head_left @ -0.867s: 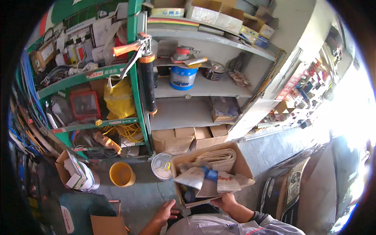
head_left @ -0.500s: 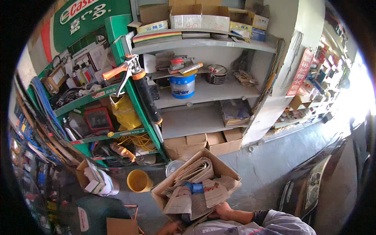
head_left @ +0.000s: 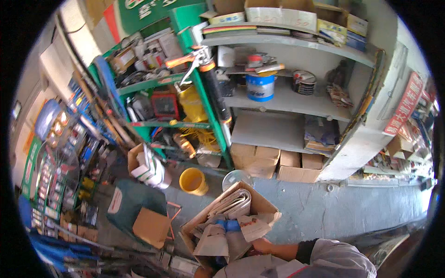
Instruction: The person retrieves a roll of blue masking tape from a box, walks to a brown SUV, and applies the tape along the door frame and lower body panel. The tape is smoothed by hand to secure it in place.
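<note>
An open cardboard box point(head_left: 197, 220) is held in front of my body. Folded newspapers point(head_left: 234, 204) stand in it, along with brown paper sheets point(head_left: 213, 240) and a blue thing point(head_left: 228, 225) whose kind I cannot make out. My right hand point(head_left: 263, 246) is closed on the near right side of the box, its fingers partly hidden by flaps and paper. At the lower edge only a piece of my left hand point(head_left: 203, 272) shows, against the box's near left corner; its fingers are mostly hidden beneath the box.
Ahead are grey shelves point(head_left: 287, 99) with a blue-and-white bucket point(head_left: 260, 87). A green rack point(head_left: 162, 124) with a caulking gun point(head_left: 215, 92) stands beside them. On the floor are a yellow bucket point(head_left: 193, 181), a pale round container point(head_left: 235, 178) and a dark green chair point(head_left: 127, 204) bearing cardboard point(head_left: 150, 227).
The view has turned left: shelves and rack sit farther right, and more of the left side with hanging goods shows. The box stays in my hands.
</note>
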### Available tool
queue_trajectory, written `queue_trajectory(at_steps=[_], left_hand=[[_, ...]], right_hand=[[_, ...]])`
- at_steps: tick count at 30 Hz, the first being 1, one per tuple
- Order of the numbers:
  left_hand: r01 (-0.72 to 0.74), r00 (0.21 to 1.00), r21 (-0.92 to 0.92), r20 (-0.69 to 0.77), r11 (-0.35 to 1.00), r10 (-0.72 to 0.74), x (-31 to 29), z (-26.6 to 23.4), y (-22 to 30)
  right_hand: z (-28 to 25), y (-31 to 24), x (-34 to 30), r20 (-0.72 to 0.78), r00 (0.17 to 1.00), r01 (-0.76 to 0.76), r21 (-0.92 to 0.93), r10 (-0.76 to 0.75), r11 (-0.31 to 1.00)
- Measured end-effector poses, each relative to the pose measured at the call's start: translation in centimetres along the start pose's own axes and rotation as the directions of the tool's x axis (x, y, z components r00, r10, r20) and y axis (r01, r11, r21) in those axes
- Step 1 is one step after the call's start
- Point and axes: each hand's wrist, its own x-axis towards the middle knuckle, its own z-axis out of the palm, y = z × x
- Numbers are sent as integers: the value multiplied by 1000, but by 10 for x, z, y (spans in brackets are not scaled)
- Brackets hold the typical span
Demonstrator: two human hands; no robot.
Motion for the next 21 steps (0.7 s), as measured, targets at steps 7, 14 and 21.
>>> queue_trajectory(at_steps=[7, 14, 21], left_hand=[[219, 972, -18, 94, 976, -216, -77, 64, 42], [541, 734, -602, -4, 587, -680, -199, 183, 148], [383, 778, -300, -405, 874, -480, -324, 276, 267]], right_hand=[[9, 6, -3, 374, 627, -569, 819, 684, 74], [62, -34, -35, 494, 671, -700, 669, 553, 251], [161, -115, -87, 513, 748, -662, 533, 421, 527]])
